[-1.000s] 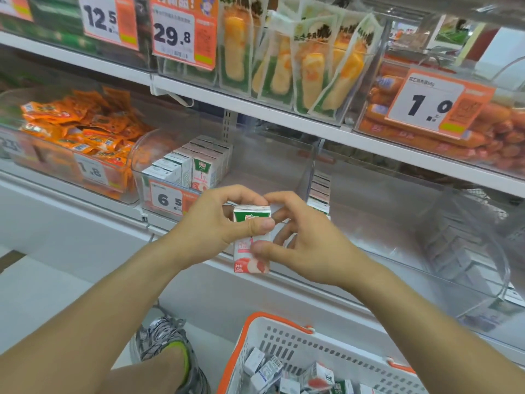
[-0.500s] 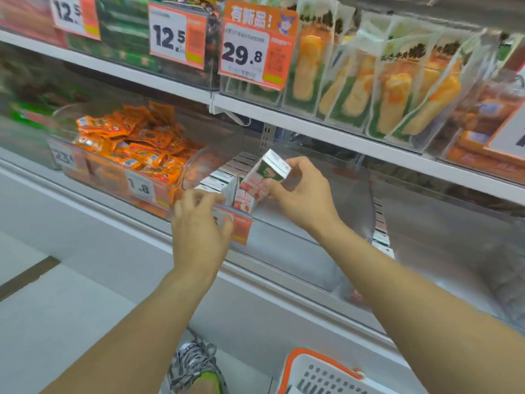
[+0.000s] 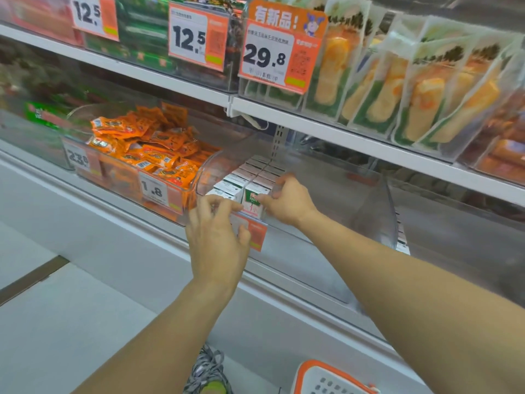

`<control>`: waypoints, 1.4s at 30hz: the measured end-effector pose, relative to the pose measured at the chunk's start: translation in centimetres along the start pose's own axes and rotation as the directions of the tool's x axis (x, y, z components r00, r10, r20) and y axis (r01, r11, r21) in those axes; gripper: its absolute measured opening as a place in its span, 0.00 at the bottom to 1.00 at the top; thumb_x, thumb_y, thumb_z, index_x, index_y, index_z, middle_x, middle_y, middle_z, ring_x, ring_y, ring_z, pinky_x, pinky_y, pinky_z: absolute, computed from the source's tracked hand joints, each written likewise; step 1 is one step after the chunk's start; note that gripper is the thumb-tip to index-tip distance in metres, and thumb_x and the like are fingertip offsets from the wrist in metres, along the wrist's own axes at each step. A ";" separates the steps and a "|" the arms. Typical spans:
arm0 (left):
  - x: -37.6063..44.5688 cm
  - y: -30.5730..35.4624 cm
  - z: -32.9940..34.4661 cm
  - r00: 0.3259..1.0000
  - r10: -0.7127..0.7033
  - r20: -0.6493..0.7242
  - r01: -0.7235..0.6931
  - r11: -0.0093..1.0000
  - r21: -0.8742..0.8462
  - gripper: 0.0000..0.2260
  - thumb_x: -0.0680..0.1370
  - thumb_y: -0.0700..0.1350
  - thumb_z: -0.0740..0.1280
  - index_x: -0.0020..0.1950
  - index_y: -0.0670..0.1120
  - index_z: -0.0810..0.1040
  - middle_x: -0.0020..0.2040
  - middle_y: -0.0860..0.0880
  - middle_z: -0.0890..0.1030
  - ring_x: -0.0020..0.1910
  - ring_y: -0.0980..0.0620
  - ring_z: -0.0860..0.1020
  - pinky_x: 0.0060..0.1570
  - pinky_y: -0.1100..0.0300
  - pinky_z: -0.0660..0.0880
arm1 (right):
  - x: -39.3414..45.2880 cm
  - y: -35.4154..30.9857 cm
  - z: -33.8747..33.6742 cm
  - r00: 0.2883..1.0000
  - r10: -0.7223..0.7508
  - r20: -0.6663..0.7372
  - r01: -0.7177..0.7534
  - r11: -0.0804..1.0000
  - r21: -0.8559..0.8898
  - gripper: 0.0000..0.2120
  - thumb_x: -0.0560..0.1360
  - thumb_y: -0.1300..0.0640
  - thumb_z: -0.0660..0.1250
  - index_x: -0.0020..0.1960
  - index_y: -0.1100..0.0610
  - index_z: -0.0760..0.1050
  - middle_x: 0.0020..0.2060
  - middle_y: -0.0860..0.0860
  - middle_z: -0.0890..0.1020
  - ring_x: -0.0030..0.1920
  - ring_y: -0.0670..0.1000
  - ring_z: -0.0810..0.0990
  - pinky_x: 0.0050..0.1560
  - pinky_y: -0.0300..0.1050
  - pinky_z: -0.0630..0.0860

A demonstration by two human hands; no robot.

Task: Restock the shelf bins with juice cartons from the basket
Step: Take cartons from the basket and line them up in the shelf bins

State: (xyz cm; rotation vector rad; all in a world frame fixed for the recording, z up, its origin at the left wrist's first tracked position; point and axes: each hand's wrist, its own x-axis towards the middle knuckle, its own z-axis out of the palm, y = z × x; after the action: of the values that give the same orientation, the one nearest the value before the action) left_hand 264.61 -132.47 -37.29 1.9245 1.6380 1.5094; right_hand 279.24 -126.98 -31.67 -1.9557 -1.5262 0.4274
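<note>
Juice carton point(image 3: 252, 201), tilted in mid-air half a second ago, now stands upright at the front edge of the clear shelf bin point(image 3: 366, 194), right hand point(image 3: 287, 201) pinching it, left hand point(image 3: 217, 237) loose-fingered beside, so placement looks nearly complete.

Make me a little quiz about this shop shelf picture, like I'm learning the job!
1. True or false: the right hand is on a juice carton in the clear bin.
2. Which price is on the bin of orange packets? A) 29.8 B) 1.8 C) 12.5
3. Fill in: the left hand is in front of the bin's ____ tag.

Key: 1 true; 2 B; 3 price.
</note>
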 end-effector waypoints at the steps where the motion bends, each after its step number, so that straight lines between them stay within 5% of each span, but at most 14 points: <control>1: -0.1 0.2 0.0 1.000 -0.012 0.007 0.011 1.000 0.026 0.14 0.70 0.41 0.73 0.54 0.50 0.79 0.57 0.48 0.72 0.58 0.43 0.70 0.58 0.47 0.68 | -0.7 0.0 -0.8 1.000 -0.020 -0.001 0.020 1.000 -0.016 0.27 0.74 0.48 0.73 0.67 0.60 0.68 0.55 0.54 0.80 0.55 0.55 0.79 0.49 0.44 0.73; 4: -0.4 1.1 -0.1 1.000 -0.010 -0.008 0.010 0.998 0.065 0.16 0.68 0.40 0.72 0.55 0.50 0.78 0.58 0.47 0.73 0.60 0.43 0.68 0.59 0.47 0.66 | -4.4 0.3 -3.9 0.986 -0.136 -0.092 0.138 0.990 0.010 0.17 0.75 0.51 0.71 0.61 0.55 0.73 0.46 0.48 0.81 0.47 0.50 0.80 0.47 0.42 0.73; 7: -1.2 3.8 -0.6 0.997 0.069 -0.046 -0.076 0.976 -0.202 0.15 0.67 0.35 0.68 0.52 0.48 0.79 0.54 0.50 0.74 0.53 0.52 0.71 0.54 0.62 0.68 | -10.2 1.6 -7.3 0.955 -0.246 -0.166 0.265 0.959 0.104 0.05 0.74 0.57 0.71 0.48 0.51 0.77 0.40 0.46 0.82 0.37 0.49 0.83 0.45 0.47 0.80; 11: -5.5 8.1 0.0 0.941 0.143 0.306 0.017 0.884 -0.468 0.09 0.71 0.34 0.66 0.43 0.48 0.79 0.45 0.53 0.79 0.38 0.55 0.77 0.39 0.68 0.69 | -18.7 6.0 -10.1 0.975 -0.213 -0.066 0.223 0.945 0.238 0.07 0.75 0.63 0.71 0.43 0.51 0.78 0.31 0.51 0.83 0.32 0.52 0.83 0.38 0.50 0.82; 16: -14.5 10.0 3.5 0.687 0.295 0.664 0.007 0.911 -0.413 0.07 0.70 0.37 0.66 0.42 0.48 0.79 0.42 0.52 0.81 0.37 0.52 0.78 0.41 0.60 0.75 | -27.0 15.4 -9.8 0.996 0.036 0.085 -0.068 0.911 0.407 0.06 0.76 0.67 0.69 0.45 0.57 0.77 0.32 0.57 0.82 0.32 0.53 0.83 0.36 0.46 0.80; 19: -20.6 9.2 6.3 0.549 0.276 0.789 -0.017 0.948 -0.319 0.06 0.73 0.39 0.68 0.46 0.48 0.80 0.46 0.52 0.77 0.40 0.51 0.77 0.46 0.57 0.75 | -31.2 21.8 -8.4 0.975 0.178 0.135 -0.220 0.876 0.429 0.05 0.77 0.65 0.69 0.47 0.56 0.77 0.34 0.54 0.83 0.35 0.57 0.84 0.39 0.52 0.82; 23: -27.4 6.1 8.8 0.407 0.122 0.905 0.005 0.991 -0.135 0.05 0.75 0.38 0.69 0.50 0.43 0.81 0.46 0.50 0.77 0.44 0.51 0.75 0.54 0.57 0.74 | -36.5 29.3 -6.3 0.928 0.336 0.164 -0.373 0.840 0.393 0.05 0.79 0.65 0.66 0.47 0.56 0.77 0.37 0.55 0.83 0.34 0.54 0.84 0.39 0.50 0.80; 28: -31.9 1.2 9.5 0.015 -0.262 0.965 -0.122 0.958 0.261 0.18 0.75 0.50 0.73 0.61 0.44 0.77 0.67 0.45 0.73 0.65 0.45 0.74 0.59 0.57 0.73 | -40.2 35.3 -3.8 0.889 0.314 0.334 -0.395 0.895 0.209 0.02 0.80 0.61 0.65 0.50 0.57 0.76 0.41 0.51 0.79 0.42 0.57 0.81 0.47 0.54 0.78; 30: -32.2 -0.3 9.2 -0.053 -0.352 0.934 -0.203 0.920 0.335 0.24 0.71 0.57 0.75 0.61 0.48 0.74 0.69 0.46 0.72 0.65 0.46 0.74 0.62 0.53 0.73 | -40.5 36.2 -3.1 0.870 0.292 0.397 -0.370 0.919 0.137 0.03 0.80 0.59 0.64 0.51 0.55 0.76 0.42 0.47 0.78 0.44 0.54 0.78 0.49 0.51 0.77; 33: -32.7 -1.0 8.7 -0.053 -0.379 0.924 -0.176 0.914 0.365 0.26 0.69 0.56 0.77 0.62 0.50 0.73 0.68 0.45 0.73 0.64 0.45 0.74 0.61 0.51 0.74 | -39.7 37.1 -2.0 0.844 0.348 0.407 -0.385 0.923 0.010 0.07 0.80 0.59 0.62 0.57 0.56 0.75 0.45 0.50 0.79 0.45 0.54 0.78 0.50 0.50 0.77; 37: -33.4 -1.1 8.4 0.062 -0.315 0.947 -0.122 0.939 0.321 0.20 0.70 0.51 0.78 0.59 0.49 0.77 0.64 0.43 0.77 0.61 0.45 0.77 0.57 0.54 0.75 | -38.5 37.7 0.1 0.855 0.437 0.281 -0.424 0.899 -0.109 0.18 0.76 0.61 0.64 0.66 0.56 0.72 0.59 0.58 0.75 0.45 0.57 0.80 0.49 0.50 0.77; 42: -32.5 -0.7 8.0 0.184 -0.275 0.944 -0.052 0.956 0.288 0.16 0.72 0.52 0.76 0.56 0.49 0.78 0.53 0.45 0.80 0.46 0.47 0.80 0.48 0.53 0.78 | -38.1 37.9 3.1 0.816 0.487 0.312 -0.443 0.873 -0.203 0.25 0.79 0.58 0.63 0.74 0.58 0.63 0.69 0.59 0.66 0.62 0.60 0.75 0.59 0.49 0.72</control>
State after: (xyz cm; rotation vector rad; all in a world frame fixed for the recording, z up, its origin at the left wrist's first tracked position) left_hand 274.70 -155.42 -59.42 2.0160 1.2023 -0.2658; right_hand 295.28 -167.94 -62.68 -2.4588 -1.2771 0.9629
